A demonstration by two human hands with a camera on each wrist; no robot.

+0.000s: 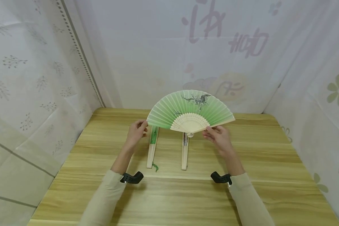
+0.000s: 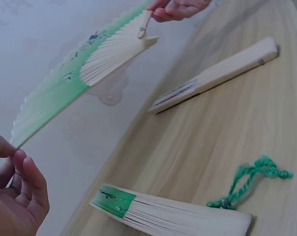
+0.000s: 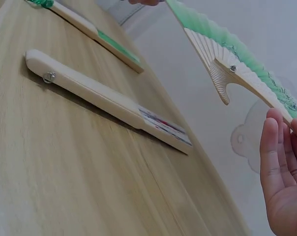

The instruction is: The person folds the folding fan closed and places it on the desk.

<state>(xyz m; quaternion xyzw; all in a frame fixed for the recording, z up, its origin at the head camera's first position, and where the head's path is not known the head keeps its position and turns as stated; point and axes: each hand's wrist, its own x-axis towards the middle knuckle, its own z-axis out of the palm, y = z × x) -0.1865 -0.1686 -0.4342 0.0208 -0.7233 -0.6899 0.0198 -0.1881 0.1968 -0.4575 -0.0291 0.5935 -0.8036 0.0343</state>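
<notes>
A green folding fan (image 1: 164, 110) is spread wide above the table, with a dark branch print on its leaf and pale ribs below. My left hand (image 1: 136, 133) pinches the leaf's left end between thumb and fingers. On the other side, my right hand (image 1: 218, 138) pinches the right outer rib, a little out from the pivot. Below lies a folded fan with a green leaf (image 2: 183, 214), a green cord tassel (image 2: 247, 179) at its pivot end. Beside it rests another folded fan, with a multicoloured leaf (image 3: 99, 96). In the head view the spread fan hides the far ends of both.
The wooden table (image 1: 169, 197) reaches back to a pale printed curtain (image 1: 147, 56). More patterned cloth hangs along the left side (image 1: 39, 78) and the right side (image 1: 313, 110). Each wrist wears a black camera mount.
</notes>
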